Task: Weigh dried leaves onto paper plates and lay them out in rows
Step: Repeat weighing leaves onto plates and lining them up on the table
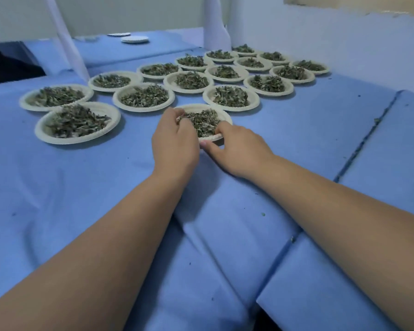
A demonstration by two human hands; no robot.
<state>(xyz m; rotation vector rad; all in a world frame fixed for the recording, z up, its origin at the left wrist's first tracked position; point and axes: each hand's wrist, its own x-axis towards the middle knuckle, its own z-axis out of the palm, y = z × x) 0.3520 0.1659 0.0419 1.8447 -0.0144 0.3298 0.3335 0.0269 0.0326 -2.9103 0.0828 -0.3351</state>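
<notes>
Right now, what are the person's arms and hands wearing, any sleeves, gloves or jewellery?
Nothing that shows. The left forearm and right forearm are bare as far as the picture reaches, no sleeve edge in view. The left hand and right hand have no gloves; no watch, bracelet or ring shows on wrists or fingers.

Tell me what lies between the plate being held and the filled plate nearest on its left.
In the head view, only bare blue cloth separates the held plate from the left plate.
</notes>
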